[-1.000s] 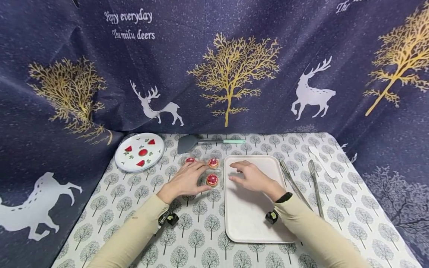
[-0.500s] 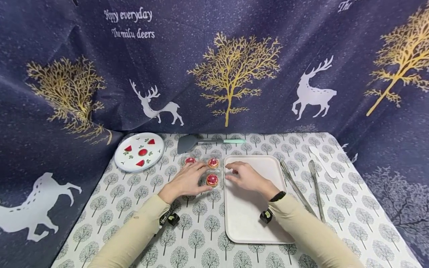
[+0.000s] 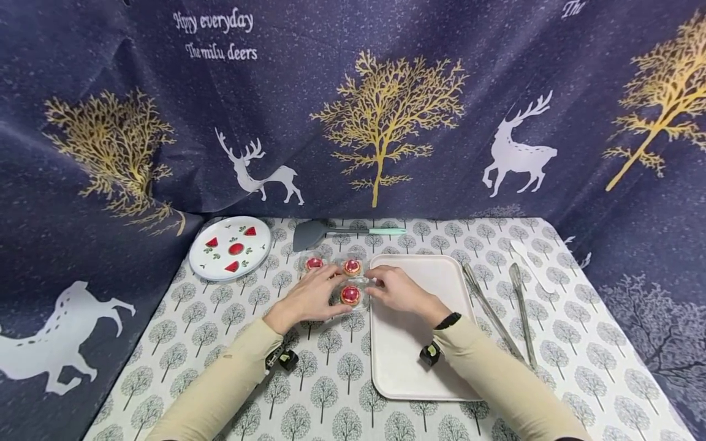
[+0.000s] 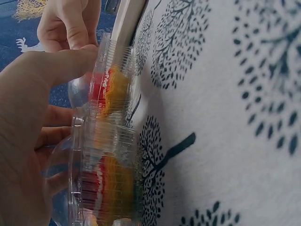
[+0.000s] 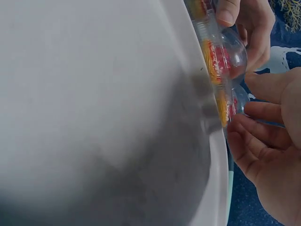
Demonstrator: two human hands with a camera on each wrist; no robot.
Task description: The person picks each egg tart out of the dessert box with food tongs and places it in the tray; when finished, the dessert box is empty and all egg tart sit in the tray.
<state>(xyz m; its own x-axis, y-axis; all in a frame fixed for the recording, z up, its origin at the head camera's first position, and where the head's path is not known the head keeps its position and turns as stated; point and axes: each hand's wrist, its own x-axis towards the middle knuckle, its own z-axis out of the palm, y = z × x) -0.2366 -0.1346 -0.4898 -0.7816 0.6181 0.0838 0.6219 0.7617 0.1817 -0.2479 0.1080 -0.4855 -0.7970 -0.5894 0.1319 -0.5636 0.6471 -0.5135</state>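
Tart pack (image 3: pixel 351 289) lies partly under the spread left hand (image 3: pixel 311 296), the loosely bent right hand (image 3: pixel 400 290) alongside, perhaps touching.

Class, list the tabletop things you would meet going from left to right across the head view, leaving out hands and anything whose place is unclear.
Patterned plate → packaged red-topped tarts → pale tray → metal tongs → white utensil.

At the back and both sides, the view is closed off by a dark blue hanging cloth (image 3: pixel 309 92), speckled white and creased at the left. Gold trees (image 3: pixel 377 156), white deer (image 3: pixel 518 156) and white lettering (image 3: pixel 227 21) are printed on it. Below, a white tablecloth (image 3: pixel 325 416) is patterned with dark trees (image 3: pixel 349 366).
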